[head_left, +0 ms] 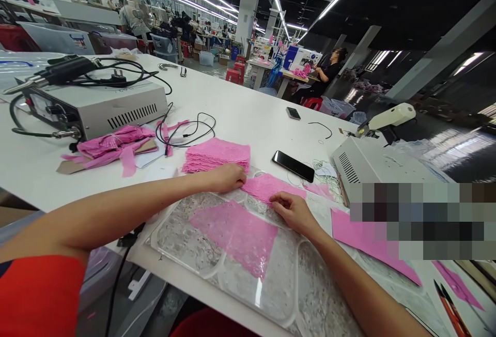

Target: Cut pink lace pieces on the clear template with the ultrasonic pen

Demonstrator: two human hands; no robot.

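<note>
My left hand (228, 177) rests with curled fingers on the left edge of a small pink lace piece (271, 187) lying on a clear plastic sheet (194, 251). My right hand (292, 212) pinches the near edge of the same piece. A larger pink lace piece (236, 233) lies flat on the sheet just in front of both hands. A stack of pink lace pieces (217, 155) sits right behind my left hand.
A grey machine box (96, 107) with cables stands at the left, pink fabric scraps (112, 146) beside it. A black phone (293, 165) lies behind my right hand. Another grey box (372, 164) stands at the right. Pink pieces (364, 239) and scissors (451, 308) lie at the right.
</note>
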